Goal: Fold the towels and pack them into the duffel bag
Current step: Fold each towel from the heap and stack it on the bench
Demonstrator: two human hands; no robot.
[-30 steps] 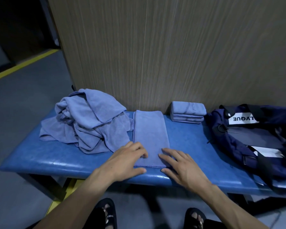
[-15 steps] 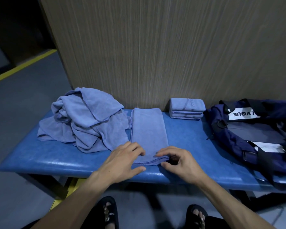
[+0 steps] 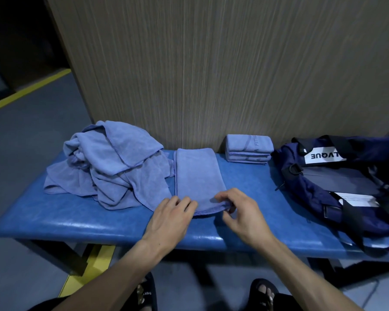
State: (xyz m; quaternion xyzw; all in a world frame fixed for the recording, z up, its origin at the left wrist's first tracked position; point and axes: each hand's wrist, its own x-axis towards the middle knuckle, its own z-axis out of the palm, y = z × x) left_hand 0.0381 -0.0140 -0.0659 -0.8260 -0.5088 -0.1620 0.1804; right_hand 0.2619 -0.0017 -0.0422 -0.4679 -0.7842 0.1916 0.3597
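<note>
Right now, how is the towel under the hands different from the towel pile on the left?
The towel lies flat as a long narrow strip; the towel pile is crumpled and heaped. The right hand pinches the towel's near end and the left hand rests on it; no hand touches the pile. Both are light blue, on the bench.

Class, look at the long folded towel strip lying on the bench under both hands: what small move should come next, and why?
Probably lift the near end and carry it toward the far end. The right hand already pinches the near edge of the towel strip, raising it off the blue bench, while the left hand rests on the near left corner. The strip is longer than the folded towel by the wall.
</note>
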